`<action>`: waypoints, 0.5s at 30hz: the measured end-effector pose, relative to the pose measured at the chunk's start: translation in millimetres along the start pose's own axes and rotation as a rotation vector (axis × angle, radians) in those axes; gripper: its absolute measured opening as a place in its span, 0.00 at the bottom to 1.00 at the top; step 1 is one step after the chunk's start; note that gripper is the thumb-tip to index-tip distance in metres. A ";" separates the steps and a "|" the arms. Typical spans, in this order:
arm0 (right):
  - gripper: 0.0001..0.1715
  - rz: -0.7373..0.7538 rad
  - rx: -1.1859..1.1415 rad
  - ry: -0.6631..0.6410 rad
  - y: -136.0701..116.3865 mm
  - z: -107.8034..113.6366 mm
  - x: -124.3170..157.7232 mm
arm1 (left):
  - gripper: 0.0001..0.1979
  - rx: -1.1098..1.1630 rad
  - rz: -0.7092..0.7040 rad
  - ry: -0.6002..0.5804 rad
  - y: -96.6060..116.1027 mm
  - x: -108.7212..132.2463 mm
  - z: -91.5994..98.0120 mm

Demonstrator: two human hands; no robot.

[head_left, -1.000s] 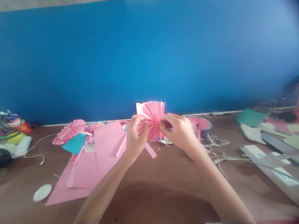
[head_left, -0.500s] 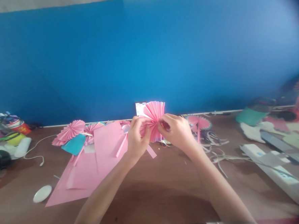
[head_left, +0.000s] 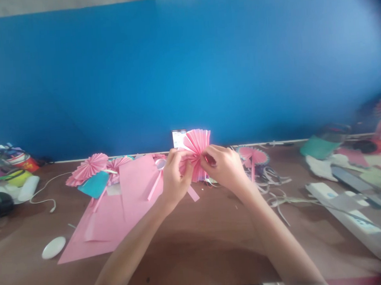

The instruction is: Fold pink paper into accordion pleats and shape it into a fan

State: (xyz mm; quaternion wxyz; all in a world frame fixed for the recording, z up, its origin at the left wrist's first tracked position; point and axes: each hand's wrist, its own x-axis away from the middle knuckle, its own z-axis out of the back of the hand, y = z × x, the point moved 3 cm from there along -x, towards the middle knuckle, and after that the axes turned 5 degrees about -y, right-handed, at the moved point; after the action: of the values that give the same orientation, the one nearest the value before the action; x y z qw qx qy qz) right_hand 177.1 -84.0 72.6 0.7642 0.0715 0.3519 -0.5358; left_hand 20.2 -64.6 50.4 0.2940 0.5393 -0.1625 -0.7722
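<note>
Pink pleated paper fan [head_left: 199, 143], pinched by left hand [head_left: 175, 175] and right hand [head_left: 226, 164] above the surface [head_left: 212, 231] at far centre, partly hides a lit screen [head_left: 178, 139], pink sheets [head_left: 109, 218] left, white power strip [head_left: 323, 191] right.

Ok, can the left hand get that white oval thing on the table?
Probably yes, though the left hand is busy pinching the pleated pink fan; mostly flat pink sheets lie between that hand and the white oval thing.

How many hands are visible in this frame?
2: the left hand at the left side of the pink pleated paper, the right hand at its right side.
</note>
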 end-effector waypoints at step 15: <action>0.10 0.007 -0.096 -0.049 -1.4 0.7 -0.3 | 0.10 -0.002 -0.008 0.004 1.4 -0.3 0.7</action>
State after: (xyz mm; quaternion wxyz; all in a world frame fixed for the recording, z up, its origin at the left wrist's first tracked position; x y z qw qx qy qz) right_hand 176.2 -84.7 73.7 0.7768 0.0231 0.3582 -0.5175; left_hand 20.0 -65.5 51.6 0.2919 0.5409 -0.1591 -0.7726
